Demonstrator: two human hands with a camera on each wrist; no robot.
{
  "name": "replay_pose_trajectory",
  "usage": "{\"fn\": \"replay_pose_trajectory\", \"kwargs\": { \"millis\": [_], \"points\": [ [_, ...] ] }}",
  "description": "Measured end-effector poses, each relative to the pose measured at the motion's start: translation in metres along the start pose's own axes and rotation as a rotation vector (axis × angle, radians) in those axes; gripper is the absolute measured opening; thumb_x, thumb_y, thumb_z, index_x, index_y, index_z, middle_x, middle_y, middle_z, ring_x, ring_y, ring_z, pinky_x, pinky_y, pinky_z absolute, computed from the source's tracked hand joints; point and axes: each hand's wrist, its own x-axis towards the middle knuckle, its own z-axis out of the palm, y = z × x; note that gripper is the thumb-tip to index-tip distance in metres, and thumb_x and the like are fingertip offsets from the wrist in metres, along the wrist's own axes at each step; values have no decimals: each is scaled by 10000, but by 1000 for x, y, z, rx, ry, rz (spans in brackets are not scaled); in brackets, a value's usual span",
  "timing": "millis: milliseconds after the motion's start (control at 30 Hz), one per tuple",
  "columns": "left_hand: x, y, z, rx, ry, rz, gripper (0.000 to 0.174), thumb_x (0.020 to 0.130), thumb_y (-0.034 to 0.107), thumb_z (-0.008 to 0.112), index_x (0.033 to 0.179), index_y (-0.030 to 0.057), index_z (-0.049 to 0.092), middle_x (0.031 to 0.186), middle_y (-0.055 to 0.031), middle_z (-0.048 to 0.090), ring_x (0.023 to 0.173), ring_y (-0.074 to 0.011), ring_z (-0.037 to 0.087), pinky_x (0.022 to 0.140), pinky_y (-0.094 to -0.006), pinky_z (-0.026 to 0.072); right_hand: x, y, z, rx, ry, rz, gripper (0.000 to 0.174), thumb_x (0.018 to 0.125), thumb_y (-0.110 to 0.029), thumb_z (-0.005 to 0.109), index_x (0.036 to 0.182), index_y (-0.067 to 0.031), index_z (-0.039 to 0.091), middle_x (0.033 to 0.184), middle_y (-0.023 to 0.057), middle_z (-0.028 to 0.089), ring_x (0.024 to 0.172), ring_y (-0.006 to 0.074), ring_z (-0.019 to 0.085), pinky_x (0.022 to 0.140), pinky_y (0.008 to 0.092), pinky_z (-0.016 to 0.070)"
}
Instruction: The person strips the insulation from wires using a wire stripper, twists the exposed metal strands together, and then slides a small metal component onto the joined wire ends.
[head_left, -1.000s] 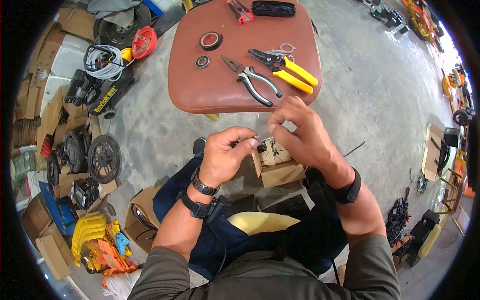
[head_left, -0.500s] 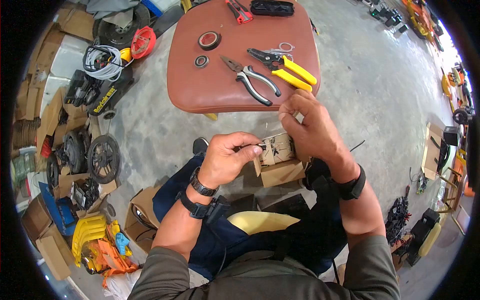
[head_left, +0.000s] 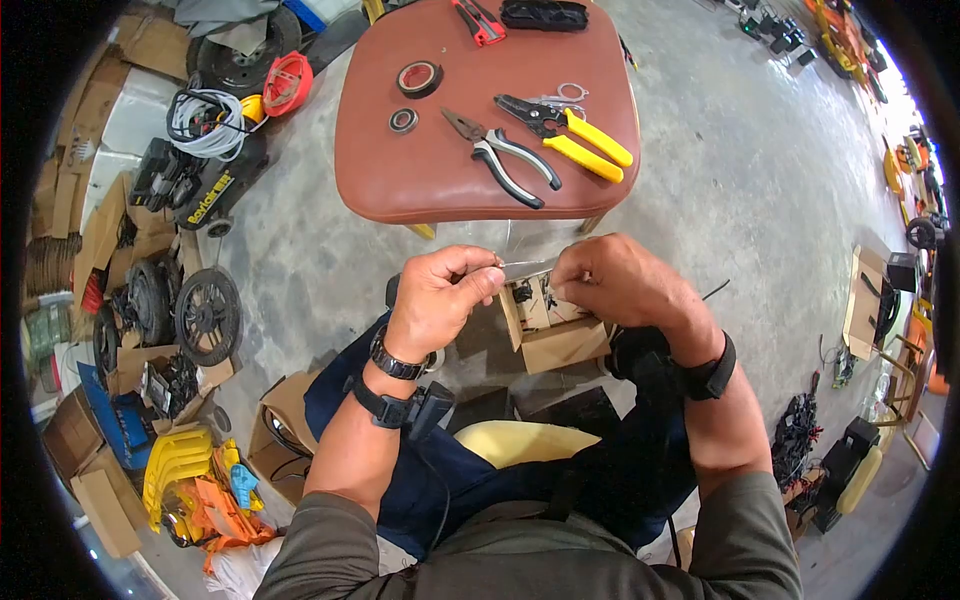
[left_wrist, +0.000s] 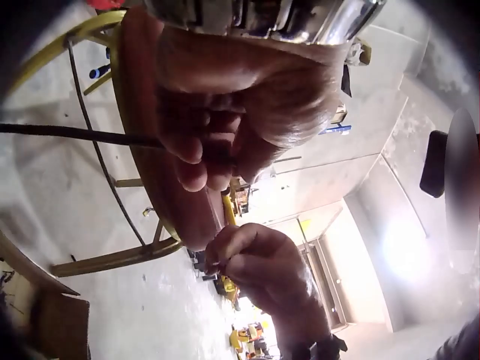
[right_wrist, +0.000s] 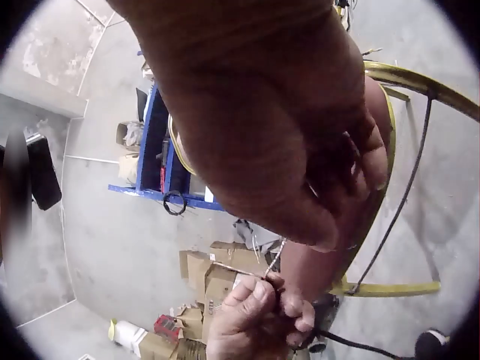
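In the head view my left hand (head_left: 435,295) pinches the end of a black cable between thumb and forefinger. The cable (left_wrist: 82,133) runs into that hand in the left wrist view. Two thin wires come out past the left fingertips in the right wrist view: a reddish wire (right_wrist: 236,268) pointing off to the side, and a pale wire (right_wrist: 276,255) reaching up to the other hand. My right hand (head_left: 625,280) has its fingers curled at the far end of the pale wire, which spans the gap between both hands. Its fingertips are partly hidden.
Ahead stands a stool with a brown seat (head_left: 430,170). On it lie pliers (head_left: 487,145), yellow-handled wire strippers (head_left: 600,138), folding scissors (head_left: 572,92), a tape roll (head_left: 437,80), a small ring (head_left: 403,121) and a red utility knife (head_left: 480,22). An open cardboard box (head_left: 565,345) sits below the hands.
The right hand moved up and away from the left toward the stool, then came back down. The wire now stretches nearly level between the hands. The left hand shifted slightly up and left.
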Motion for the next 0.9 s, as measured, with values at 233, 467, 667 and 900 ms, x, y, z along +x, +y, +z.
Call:
{"fn": "replay_pose_trajectory", "kwargs": {
  "millis": [233,467,667,900],
  "points": [
    [-1,1,8,-27,-52,-44,97,931,68,702,1003,4,716,792,-18,691,677,-70,630,563,-199,474,0,-11,4,446,223,-92,119,902,-81,637,957,15,683,858,106,700,825,169,661,746,333,521],
    [-4,0,10,-9,-113,-19,103,918,54,716,998,-12,717,798,-19,690,712,-74,618,630,-225,491,5,-11,10,547,193,-101,101,914,-60,626,927,31,667,804,65,653,778,108,592,735,301,507],
    [-4,2,10,-21,-114,2,108,920,58,719,1002,-12,716,798,-20,691,715,-74,618,638,-223,495,7,-10,11,376,243,-109,82,897,-53,632,925,17,664,789,59,648,764,114,599,724,295,507],
    [-3,-2,10,-34,-56,-3,112,931,62,707,1014,-13,706,787,-22,687,695,-72,612,610,-218,479,7,-14,13,503,263,-146,75,875,-32,655,937,8,646,806,55,649,781,123,623,718,304,510]
  ]
}}
